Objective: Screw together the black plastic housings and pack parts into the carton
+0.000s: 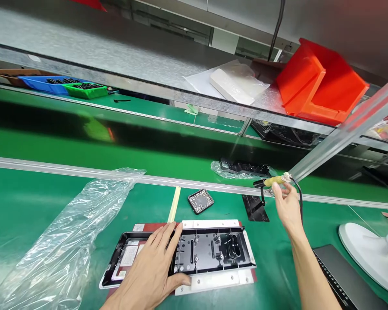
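the left hand (151, 269) is laid flat, fingers spread, on the black rectangular plastic panel (210, 252), which is seated in a white flat fixture (213, 282) on the green table mat (35, 202). the yellow-handled corded tool (273, 181) is pinched by the fingertips of the right hand (286, 206), resting on a black stand (255, 209). a small black square tray of silver screws (200, 201) is seen just behind the panel, and crumpled clear plastic bag (64, 241) to its left.

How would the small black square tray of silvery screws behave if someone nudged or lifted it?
The small black square tray of silvery screws looks shallow and low, so it would probably slide on the smooth green table rather than tip. It seems light. The loose screws would likely shift or spill if it were lifted at a tilt.
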`<state>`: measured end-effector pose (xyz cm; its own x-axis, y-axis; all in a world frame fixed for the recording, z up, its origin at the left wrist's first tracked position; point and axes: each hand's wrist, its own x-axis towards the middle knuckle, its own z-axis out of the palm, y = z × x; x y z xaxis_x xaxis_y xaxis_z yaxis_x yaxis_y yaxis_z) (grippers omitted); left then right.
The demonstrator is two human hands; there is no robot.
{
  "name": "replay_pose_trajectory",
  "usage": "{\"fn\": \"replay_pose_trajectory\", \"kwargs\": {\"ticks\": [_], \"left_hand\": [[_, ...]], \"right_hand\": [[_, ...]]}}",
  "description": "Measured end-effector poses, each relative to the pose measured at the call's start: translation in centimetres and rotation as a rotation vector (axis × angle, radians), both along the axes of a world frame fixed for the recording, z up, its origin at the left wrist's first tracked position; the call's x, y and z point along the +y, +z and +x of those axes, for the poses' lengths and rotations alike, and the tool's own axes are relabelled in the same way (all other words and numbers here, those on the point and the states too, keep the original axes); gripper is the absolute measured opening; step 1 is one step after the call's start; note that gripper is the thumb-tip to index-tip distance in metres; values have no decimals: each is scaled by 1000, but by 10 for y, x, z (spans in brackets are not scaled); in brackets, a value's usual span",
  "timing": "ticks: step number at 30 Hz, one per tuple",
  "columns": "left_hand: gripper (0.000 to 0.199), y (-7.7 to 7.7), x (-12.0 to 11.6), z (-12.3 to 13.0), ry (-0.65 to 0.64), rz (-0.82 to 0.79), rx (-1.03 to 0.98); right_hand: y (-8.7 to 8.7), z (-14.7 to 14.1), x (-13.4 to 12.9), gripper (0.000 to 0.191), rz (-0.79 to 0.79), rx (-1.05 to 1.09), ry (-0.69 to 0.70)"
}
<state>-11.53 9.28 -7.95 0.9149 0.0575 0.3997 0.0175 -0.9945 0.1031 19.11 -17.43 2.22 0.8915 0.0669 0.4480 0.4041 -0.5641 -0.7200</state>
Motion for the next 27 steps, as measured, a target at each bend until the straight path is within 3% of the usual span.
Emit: {"fn": "replay_pose_trajectory", "kwargs": {"ticks": [2, 6, 9, 14, 19, 23, 27], "left_hand": [[111, 0, 0, 0, 2, -11, 5], [111, 1, -1, 0, -1, -26, 23], [112, 4, -2, 0, 1, -41, 60], [117, 6, -2, -1, -6, -100, 139], [124, 4, -2, 0, -16, -110, 122], [122, 18, -10, -3, -6, -76, 84], [129, 38, -21, -8, -14, -55, 43]], "right_hand": [[-11, -31, -5, 56, -70, 129, 80], [-30, -106, -1, 39, -331, 444, 408], [-43, -140, 11, 33, -447, 505, 514], [-61, -140, 21, 30, -459, 526, 492], [-53, -136, 23, 27, -460, 498, 542], [-37, -145, 17, 30, -457, 404, 514], [-35, -153, 1, 32, -434, 327, 489]]}}
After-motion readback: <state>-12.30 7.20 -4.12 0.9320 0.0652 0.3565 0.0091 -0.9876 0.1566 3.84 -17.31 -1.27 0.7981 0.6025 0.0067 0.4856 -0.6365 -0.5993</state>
